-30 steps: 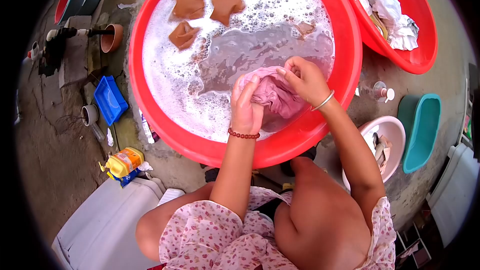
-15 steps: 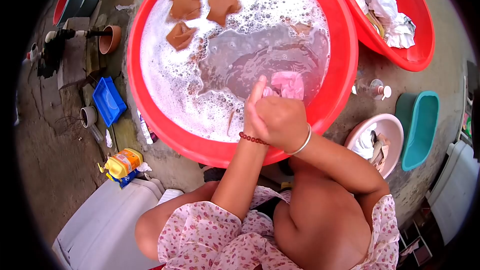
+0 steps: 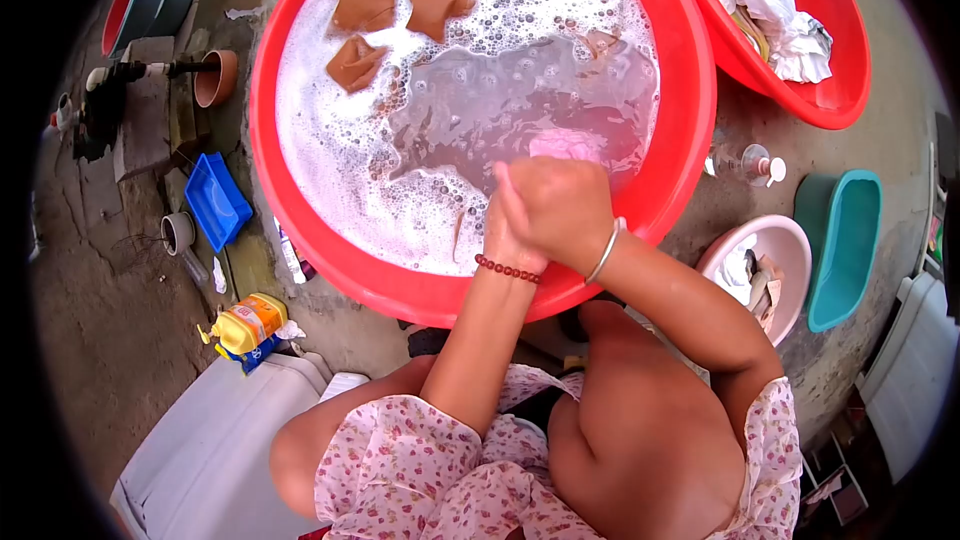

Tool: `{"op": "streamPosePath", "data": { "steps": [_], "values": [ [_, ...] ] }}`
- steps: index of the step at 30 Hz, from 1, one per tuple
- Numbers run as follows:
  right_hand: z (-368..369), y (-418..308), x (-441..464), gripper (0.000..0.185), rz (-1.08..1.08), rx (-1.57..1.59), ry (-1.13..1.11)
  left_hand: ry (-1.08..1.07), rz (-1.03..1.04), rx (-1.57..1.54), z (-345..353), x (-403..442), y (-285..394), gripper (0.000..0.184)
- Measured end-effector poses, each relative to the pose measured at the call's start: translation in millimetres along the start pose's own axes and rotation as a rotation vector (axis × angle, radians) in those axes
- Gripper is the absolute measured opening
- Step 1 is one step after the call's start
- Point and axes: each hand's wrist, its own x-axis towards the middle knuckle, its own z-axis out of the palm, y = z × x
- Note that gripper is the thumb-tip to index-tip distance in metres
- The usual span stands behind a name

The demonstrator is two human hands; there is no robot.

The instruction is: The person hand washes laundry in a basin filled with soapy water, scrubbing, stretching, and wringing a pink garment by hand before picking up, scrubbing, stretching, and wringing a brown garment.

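Soapy water fills a large red basin (image 3: 683,165) in front of me. Above its near right part, my right hand (image 3: 562,212) is closed, pressed against my left hand (image 3: 503,230), with the pink cloth (image 3: 566,144) between them. Most of the cloth is hidden by my fingers; a part shows beyond them at the water. My left hand is closed too, partly covered by the right. Brown cloth pieces (image 3: 364,0) poke up through the foam at the far left of the basin.
A second red basin (image 3: 848,70) with white clothes stands at the upper right. On the right are a pink basin (image 3: 793,285), a teal tub (image 3: 845,250) and a clear bottle (image 3: 755,166). A blue tray (image 3: 217,202) and yellow jug (image 3: 248,323) lie left.
My hands, earlier apart and holding the spread pink cloth, have come together around it. Since half a second ago, the visible part of the cloth has become smaller.
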Motion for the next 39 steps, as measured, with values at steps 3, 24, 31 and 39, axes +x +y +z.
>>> {"op": "streamPosePath", "data": {
  "steps": [3,24,31,39],
  "values": [
    [-4,24,18,0.033,0.124,-0.063,0.091,0.135,-0.126,-0.009,20,3,-7,0.025],
    [1,6,8,0.029,0.008,-0.001,0.029,-0.427,-0.19,-0.203,-2,9,-2,0.032],
    [-10,-16,-7,0.031,0.019,0.033,0.0,0.192,-0.07,-0.017,-2,11,5,0.029],
    [1,22,24,0.029,0.117,-0.115,0.035,0.104,-0.104,-0.066,3,4,-12,0.042]
  ]
}}
